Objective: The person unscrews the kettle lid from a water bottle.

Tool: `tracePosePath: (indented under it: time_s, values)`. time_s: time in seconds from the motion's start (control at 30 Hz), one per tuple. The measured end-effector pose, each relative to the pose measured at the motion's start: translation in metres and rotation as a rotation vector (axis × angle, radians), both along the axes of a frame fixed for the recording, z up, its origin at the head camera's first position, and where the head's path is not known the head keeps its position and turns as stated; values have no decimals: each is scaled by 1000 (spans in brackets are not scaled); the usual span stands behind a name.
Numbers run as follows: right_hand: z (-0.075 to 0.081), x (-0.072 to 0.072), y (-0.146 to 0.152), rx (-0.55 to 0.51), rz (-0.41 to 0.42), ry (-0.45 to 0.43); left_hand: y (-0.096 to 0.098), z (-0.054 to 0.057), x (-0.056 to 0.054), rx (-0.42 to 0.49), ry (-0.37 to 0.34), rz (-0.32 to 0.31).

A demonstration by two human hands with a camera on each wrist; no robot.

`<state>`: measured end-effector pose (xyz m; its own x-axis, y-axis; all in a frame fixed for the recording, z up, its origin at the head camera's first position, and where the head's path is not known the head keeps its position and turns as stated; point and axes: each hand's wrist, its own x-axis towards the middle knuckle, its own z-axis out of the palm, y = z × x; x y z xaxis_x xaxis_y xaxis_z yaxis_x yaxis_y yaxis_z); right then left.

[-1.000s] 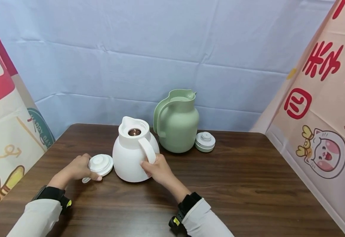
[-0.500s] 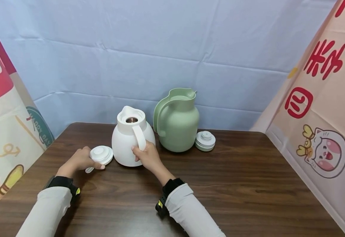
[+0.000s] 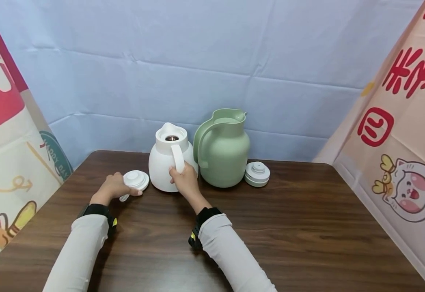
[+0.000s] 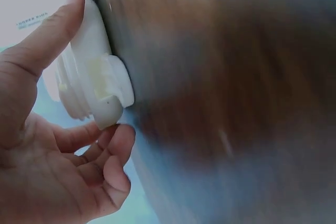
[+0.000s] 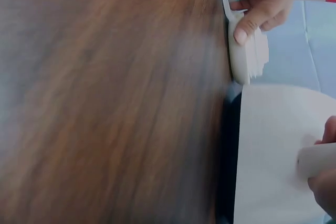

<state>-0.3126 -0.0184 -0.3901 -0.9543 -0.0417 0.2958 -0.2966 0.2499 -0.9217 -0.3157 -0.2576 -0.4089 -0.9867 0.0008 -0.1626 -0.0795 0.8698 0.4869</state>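
Note:
My left hand (image 3: 115,188) pinches a white jug lid (image 3: 136,178) by its edge, thumb on the near side; a small tab sticks out below. The lid (image 4: 89,72) lies upside down at table height, its stepped plug upward. To its right stands a white thermos jug (image 3: 160,166), upright and without a lid, a dark metallic opening showing inside its neck. My right hand (image 3: 186,181) grips the lower part of the jug's handle (image 3: 177,157). In the right wrist view the jug's base (image 5: 273,182) is at the tabletop.
A green thermos jug (image 3: 227,156) stands close on the right of the white one, near the back. Beside it lies a white and green lid (image 3: 257,174), plug up. The brown wooden table (image 3: 289,235) ends at a pale blue cloth (image 3: 197,61); printed cloths hang at both sides.
The white jug and its lid have both moved farther back on the table, so the jug now stands level with the green one. Both hands have kept their holds.

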Motion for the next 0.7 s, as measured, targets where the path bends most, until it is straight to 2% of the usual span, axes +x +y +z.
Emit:
tracePosePath:
  time_s: [0.2, 0.37, 0.5, 0.6, 0.7]
  values:
    - [2, -7, -3, -21, -40, 4, 13, 2, -8, -8, -9, 41]
    - [4, -11, 3, 14, 25, -11, 18, 7, -11, -17, -21, 55]
    - [2, -10, 11, -36, 88, 17, 18, 8, -11, -25, -33, 59]
    - [-2, -5, 14, -66, 93, 47, 18, 9, -7, -25, -57, 61]
    - [-4, 4, 14, 24, 62, 78, 19, 12, 0, -38, -30, 85]
